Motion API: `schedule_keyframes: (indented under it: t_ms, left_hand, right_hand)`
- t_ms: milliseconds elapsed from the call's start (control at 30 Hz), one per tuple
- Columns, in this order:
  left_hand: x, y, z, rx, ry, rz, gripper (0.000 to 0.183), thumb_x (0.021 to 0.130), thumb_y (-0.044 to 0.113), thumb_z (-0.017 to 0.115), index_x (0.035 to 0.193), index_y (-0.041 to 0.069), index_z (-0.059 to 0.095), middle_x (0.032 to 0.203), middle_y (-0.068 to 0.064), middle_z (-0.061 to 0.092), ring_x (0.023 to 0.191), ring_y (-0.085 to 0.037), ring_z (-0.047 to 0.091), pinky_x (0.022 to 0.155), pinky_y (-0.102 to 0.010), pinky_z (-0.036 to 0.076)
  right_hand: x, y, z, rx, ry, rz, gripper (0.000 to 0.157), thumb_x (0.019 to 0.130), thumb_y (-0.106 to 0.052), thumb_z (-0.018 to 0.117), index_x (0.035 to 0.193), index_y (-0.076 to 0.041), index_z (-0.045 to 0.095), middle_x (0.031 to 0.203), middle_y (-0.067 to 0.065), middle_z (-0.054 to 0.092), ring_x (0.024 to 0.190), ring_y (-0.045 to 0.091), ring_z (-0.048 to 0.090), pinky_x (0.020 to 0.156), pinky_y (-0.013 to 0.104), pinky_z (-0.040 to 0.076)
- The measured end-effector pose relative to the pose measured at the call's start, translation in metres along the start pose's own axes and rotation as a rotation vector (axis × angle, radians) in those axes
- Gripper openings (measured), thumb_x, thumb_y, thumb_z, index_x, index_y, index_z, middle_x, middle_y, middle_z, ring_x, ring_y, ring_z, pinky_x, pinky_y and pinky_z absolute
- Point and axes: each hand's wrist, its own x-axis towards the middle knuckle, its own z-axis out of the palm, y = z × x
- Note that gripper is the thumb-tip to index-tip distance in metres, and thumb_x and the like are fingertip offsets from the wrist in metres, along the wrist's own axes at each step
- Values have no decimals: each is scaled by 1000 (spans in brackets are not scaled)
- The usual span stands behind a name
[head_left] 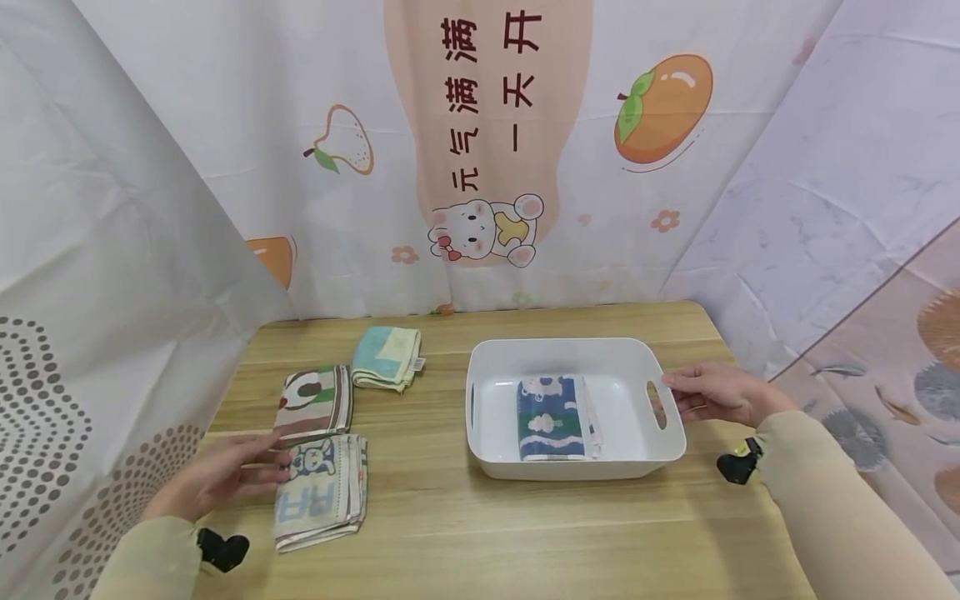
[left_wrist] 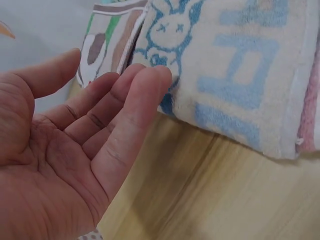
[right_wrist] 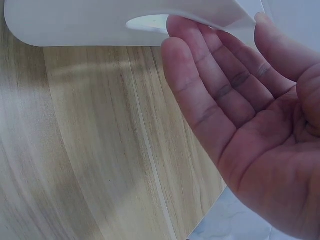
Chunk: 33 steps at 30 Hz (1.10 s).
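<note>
My left hand (head_left: 225, 472), fingers loosely extended and nothing in them, is at the left edge of a folded cream towel (head_left: 318, 500) with a blue bear and letters. In the left wrist view its fingertips overlap that cream towel (left_wrist: 235, 75). My right hand (head_left: 720, 395) is at the right end of a white plastic basket (head_left: 570, 472). Its relaxed fingers are right at the handle hole and its thumb is by the rim, as the right wrist view shows. A folded blue and green patterned towel (head_left: 551, 421) lies inside the basket.
Behind the cream towel lies a folded brown, green and white towel (head_left: 315, 404). Farther back is a small teal and yellow folded towel (head_left: 386, 357). All stand on a wooden table (head_left: 420, 517), with a printed curtain (head_left: 337, 233) behind it.
</note>
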Motion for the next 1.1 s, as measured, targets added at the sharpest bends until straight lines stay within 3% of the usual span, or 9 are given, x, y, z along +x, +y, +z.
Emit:
schedule_keyframes:
  t_ms: [233, 467, 700, 1100]
  left_hand:
    - [0, -7, -4, 2, 14, -19, 57, 96, 33, 55, 132, -8, 40, 108, -17, 61, 97, -35, 63, 88, -47, 49]
    - [0, -12, -10, 48, 53, -42, 50, 96, 33, 55, 124, -7, 49, 104, -16, 62, 93, -32, 64, 86, -46, 51]
    - [2, -18, -11, 34, 107, -84, 46, 95, 32, 57, 120, -6, 53, 100, -15, 62, 89, -29, 64, 84, -45, 52]
    - [8, -25, -8, 47, 154, -152, 48, 94, 34, 58, 121, -5, 52, 99, -14, 63, 89, -27, 63, 85, -46, 51]
  right_hand:
    - [1, 0, -1, -11, 21, 12, 41, 101, -22, 47, 125, 10, 52, 103, 21, 67, 95, 31, 65, 83, 43, 52]
    - [2, 0, -1, -5, 10, 7, 40, 101, -22, 46, 125, 10, 52, 105, 22, 66, 95, 32, 65, 83, 43, 52]
    - [1, 1, -2, 4, 3, 5, 40, 101, -22, 46, 126, 10, 52, 105, 21, 66, 96, 31, 65, 84, 44, 52]
    - [0, -1, 0, 0, 24, 17, 43, 101, -22, 46, 128, 12, 48, 106, 22, 66, 96, 32, 65, 83, 44, 52]
